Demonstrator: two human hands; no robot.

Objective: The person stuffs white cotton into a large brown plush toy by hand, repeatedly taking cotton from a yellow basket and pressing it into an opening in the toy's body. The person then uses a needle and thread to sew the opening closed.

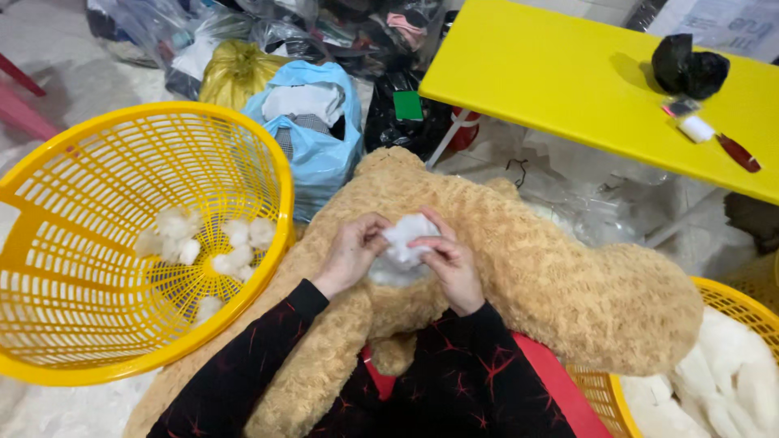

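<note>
Both hands pinch white stuffing at a tan plush toy.

Left hand point(350, 253) and right hand point(449, 261) grip the stuffing point(406, 237) between fingertips, centre, atop the toy point(519, 268). Left: yellow basket point(49, 243) holding tufts. Far right: yellow table point(568, 81); beyond, plastic bags point(312, 154).

A: What carries the things here?

B: A bright yellow flat-topped table point(560, 73) at upper right. On it lie a crumpled black plastic bag point(690, 69), a small white spool point(696, 128) and a dark red-handled tool point(738, 152), all near its right end.

A: And lower down?

B: A pale floor point(57, 73). A round yellow slatted plastic basket point(49, 243) rests tilted there, with a light blue plastic bag point(320, 154) and a yellow plastic bag point(235, 73) beside it.
</note>
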